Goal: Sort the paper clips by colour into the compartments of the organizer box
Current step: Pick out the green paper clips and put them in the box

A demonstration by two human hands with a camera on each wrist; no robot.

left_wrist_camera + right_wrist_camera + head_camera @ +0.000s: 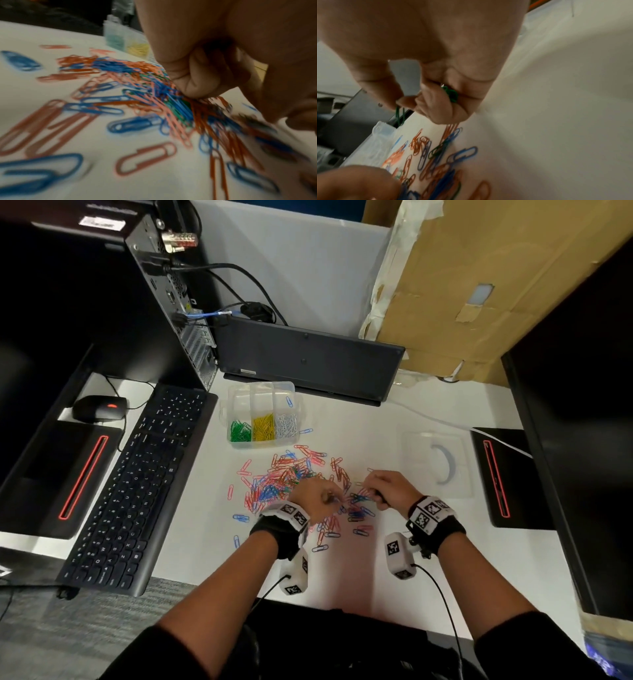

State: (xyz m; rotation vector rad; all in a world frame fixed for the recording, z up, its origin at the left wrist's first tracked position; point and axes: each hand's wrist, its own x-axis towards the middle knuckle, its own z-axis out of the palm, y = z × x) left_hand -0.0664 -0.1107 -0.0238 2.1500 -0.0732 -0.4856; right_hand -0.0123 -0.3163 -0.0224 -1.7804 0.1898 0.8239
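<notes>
A mixed pile of paper clips point(291, 477) in blue, orange, pink and green lies on the white desk. Behind it stands the clear organizer box point(262, 392), with green, yellow and white clips in its near compartments and one blue clip in a far one. My right hand point(376, 487) hovers over the pile's right side. It pinches a green clip point(400, 116) between thumb and forefinger, and more green clips point(451, 94) sit under its curled fingers. My left hand point(317, 498) has curled fingers point(197, 86) pressed into the pile. Blur hides whether it holds a clip.
A black keyboard point(137, 491) and mouse point(99, 407) lie to the left, with a PC tower point(164, 302) behind them. A dark flat device point(308, 361) stands behind the box. The clear lid point(435, 463) rests to the right, by a monitor base point(500, 477).
</notes>
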